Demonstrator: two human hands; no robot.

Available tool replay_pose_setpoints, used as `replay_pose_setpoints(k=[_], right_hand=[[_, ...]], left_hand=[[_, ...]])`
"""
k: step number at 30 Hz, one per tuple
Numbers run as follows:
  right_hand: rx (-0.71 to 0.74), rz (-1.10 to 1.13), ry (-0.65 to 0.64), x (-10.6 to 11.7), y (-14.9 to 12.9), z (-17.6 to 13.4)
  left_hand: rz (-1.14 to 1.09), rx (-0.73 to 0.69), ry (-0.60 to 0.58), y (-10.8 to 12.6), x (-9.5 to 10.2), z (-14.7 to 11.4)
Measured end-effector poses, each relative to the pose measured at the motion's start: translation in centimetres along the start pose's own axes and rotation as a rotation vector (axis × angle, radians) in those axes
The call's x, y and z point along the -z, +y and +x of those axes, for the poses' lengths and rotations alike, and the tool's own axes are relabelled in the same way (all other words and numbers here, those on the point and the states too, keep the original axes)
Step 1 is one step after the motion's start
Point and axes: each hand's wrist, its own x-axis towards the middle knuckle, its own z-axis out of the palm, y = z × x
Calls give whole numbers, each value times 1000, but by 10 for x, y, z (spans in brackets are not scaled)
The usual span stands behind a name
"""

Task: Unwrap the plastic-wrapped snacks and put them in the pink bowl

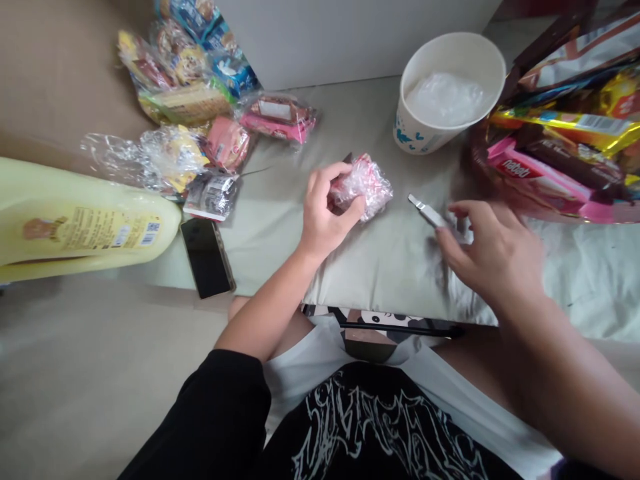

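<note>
My left hand (pixel 327 213) is closed around a small red-and-white packet (pixel 367 187) in crinkled clear plastic wrap, resting at the middle of the cloth-covered surface. The fingers hide its left side. To the right, my right hand (pixel 495 247) has thumb and index finger apart over a slim silver tool (pixel 425 210) that looks like a nail clipper. The thumb tip is at the tool's edge, and its near end is partly hidden by the hand. Beyond the hands stands a white paper tub (pixel 420 137) with crumpled clear plastic (pixel 445 99) inside.
A glossy basket (pixel 483 157) of wrapped snacks (pixel 545 170) stands at the right. Several packaged snacks (pixel 277 117) lie at the back left. Nearer are a black phone (pixel 205 257) and a large yellow bottle (pixel 90 227) on its side. A pale panel (pixel 350 40) rises behind.
</note>
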Motion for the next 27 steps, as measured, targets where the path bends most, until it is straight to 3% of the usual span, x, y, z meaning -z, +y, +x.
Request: replay_pose_setpoints(k=[3,7,11,14,17,21,27], right_hand=[[13,8,-69,-3,7,2],[111,319,-58,1,11,5],[9,744,-133,5,-1,-2],[-50,926,-251,1,-17,-9],[-51,979,-341,-5,-28,-11],[-122,1011,-411,-9,-30,-7],[-100,1029,-345,-5,-29,-7]], left_hand=[[37,24,10,8,-1,0],[21,36,39,13,2,3],[36,38,15,19,5,2],[58,56,-69,28,2,1],[62,46,-131,32,-4,-2],[-41,54,-101,29,-12,-6],[-15,31,-85,28,-13,-6]])
